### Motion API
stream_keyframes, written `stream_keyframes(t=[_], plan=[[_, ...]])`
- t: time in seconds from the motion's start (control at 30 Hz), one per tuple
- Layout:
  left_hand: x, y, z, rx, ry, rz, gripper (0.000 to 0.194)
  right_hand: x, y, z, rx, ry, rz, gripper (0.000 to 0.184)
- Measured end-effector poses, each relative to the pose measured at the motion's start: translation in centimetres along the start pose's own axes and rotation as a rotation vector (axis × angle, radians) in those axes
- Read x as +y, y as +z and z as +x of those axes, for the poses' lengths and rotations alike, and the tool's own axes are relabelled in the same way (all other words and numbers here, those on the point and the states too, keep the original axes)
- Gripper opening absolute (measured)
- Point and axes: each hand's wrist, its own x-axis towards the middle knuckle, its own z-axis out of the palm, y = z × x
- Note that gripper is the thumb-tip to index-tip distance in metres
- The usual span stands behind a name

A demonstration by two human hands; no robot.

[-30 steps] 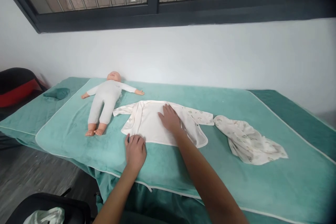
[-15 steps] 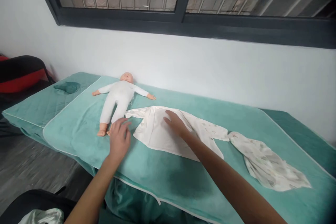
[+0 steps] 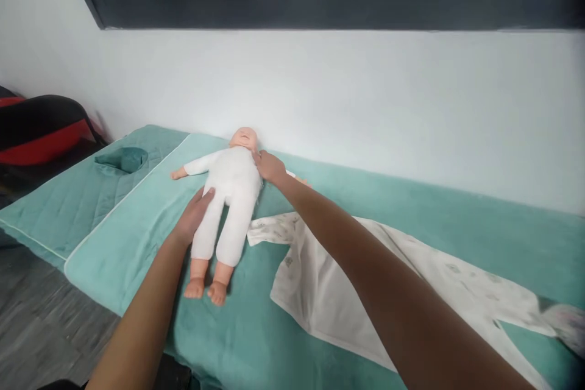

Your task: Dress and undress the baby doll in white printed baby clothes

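Doll (image 3: pixel 234 177) lies between left hand (image 3: pixel 195 213) and right hand (image 3: pixel 270 166), touching both; grip unclear.

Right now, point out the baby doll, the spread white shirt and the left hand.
Baby doll (image 3: pixel 234 172): head view, on its torso.
White shirt (image 3: pixel 333 301): head view, on its body.
Left hand (image 3: pixel 194 216): head view, back of the hand.
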Motion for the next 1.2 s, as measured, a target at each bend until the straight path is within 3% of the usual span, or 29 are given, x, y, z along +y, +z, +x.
stream_keyframes(t=[0.13,0.23,0.37,0.53,0.63,0.73,0.83,0.93,1.1,1.2], plan=[[0.2,0.5,1.9,-0.067,-0.108,-0.202,0.07,-1.0,-1.1,3.6,-0.099,0.11,0.271,0.062],[0.9,1.3,1.7,-0.071,-0.107,-0.266,0.063,-1.2,-2.7,3.0,-0.1,0.123,0.399,0.059],[3.1,3.8,-0.6,-0.125,-0.037,-0.292,0.055,-0.2,-6.5,-1.7,-0.056,0.074,0.464,0.059],[6.3,9.7,-5.7,-0.287,0.017,-0.301,0.06,3.3,-13.6,-8.8,0.034,0.031,0.54,0.058],[6.5,14.1,-9.5,-0.346,0.025,-0.322,0.063,6.4,-17.6,-12.9,0.085,0.039,0.483,0.063],[5.2,18.5,-13.5,-0.369,-0.014,-0.346,0.067,10.1,-20.1,-17.3,0.141,0.112,0.316,0.069],[2.8,22.2,-16.9,-0.393,-0.073,-0.362,0.066,13.6,-20.5,-21.5,0.125,0.206,0.243,0.075],[0.1,24.3,-18.9,-0.429,-0.127,-0.372,0.072,16.3,-19.4,-25.1,0.132,0.267,0.212,0.077],[-3.5,25.2,-19.9,-0.406,-0.121,-0.337,0.079,17.8,-17.8,-28.1,0.078,0.214,-0.019,0.078],[-4.6,25.1,-19.6,-0.355,-0.076,-0.275,0.071,16.9,-18.3,-27.9,0.181,0.102,-0.219,0.069]])
